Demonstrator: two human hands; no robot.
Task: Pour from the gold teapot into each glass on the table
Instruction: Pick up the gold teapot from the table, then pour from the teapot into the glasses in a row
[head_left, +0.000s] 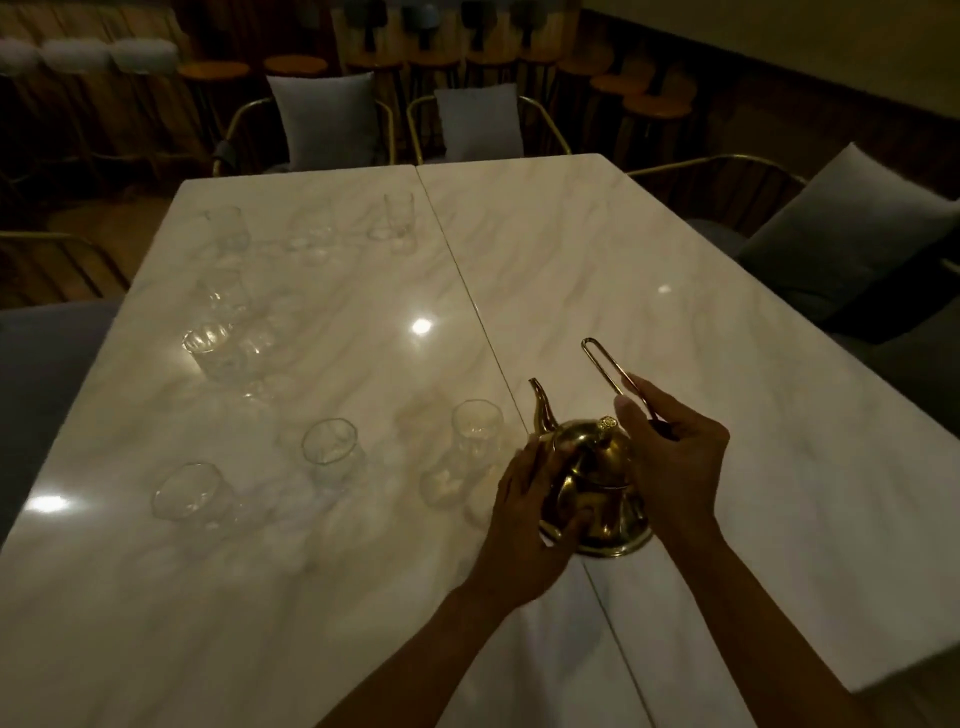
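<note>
We steady the gold metal teapot (592, 483) with the left hand (524, 514), right hand (675, 457) gripping its wire handle (605, 369), tilting slowly over the nearest clear glass (475, 441) by the bench's (675, 260) centre seam.

A dim, warm-toned indoor view, soft and slightly blurred all over. The glossy counter (649, 270) mirrors overhead lamps as small bright glare spots, and the clear glasses (332, 441) are faint against it. Straight edges bow toward the corners, and the background falls into murky darkness.
</note>
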